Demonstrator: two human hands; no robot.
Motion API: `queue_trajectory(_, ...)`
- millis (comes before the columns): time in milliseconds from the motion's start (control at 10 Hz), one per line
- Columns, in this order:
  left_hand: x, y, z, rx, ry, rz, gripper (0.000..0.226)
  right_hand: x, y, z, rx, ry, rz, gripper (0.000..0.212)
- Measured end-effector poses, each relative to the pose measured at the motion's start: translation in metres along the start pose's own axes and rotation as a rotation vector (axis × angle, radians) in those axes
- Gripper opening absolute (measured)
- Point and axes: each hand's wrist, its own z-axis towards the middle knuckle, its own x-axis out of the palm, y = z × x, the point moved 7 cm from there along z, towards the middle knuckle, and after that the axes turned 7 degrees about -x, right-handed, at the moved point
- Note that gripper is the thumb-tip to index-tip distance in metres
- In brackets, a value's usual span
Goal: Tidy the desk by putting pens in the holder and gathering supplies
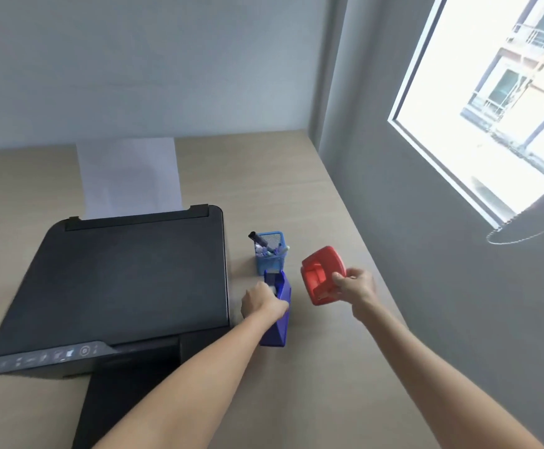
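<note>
A blue mesh pen holder [272, 257] stands on the desk with several pens and a dark marker in it. Just in front of it lies a blue tape dispenser [278, 322]; my left hand [259, 303] grips its near upper part, fingers around the white roll area. My right hand [356, 288] holds a red hole punch [321, 273] lifted above the desk, to the right of the holder, tilted with its underside towards me.
A black printer [125, 286] with white paper [128, 176] in its rear feed fills the left of the wooden desk [296, 189]. A grey wall with a window [491, 108] runs along the desk's right edge.
</note>
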Motion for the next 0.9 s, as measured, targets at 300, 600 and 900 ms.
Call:
queue_trajectory(300, 0.026, -0.007, 0.02, -0.096, -0.078, 0.019, 0.031, 0.028, -0.043, -0.006, 0.052, -0.032, -0.09, 0.011)
queue_trajectory(600, 0.029, -0.01, 0.026, -0.062, -0.058, 0.0, 0.045, 0.032, -0.055, 0.0, 0.024, 0.012, -0.083, 0.014)
queue_trajectory(900, 0.007, -0.011, -0.043, 0.25, 0.037, -0.055, 0.092, 0.013, -0.035, -0.033, -0.057, 0.101, -0.128, 0.046)
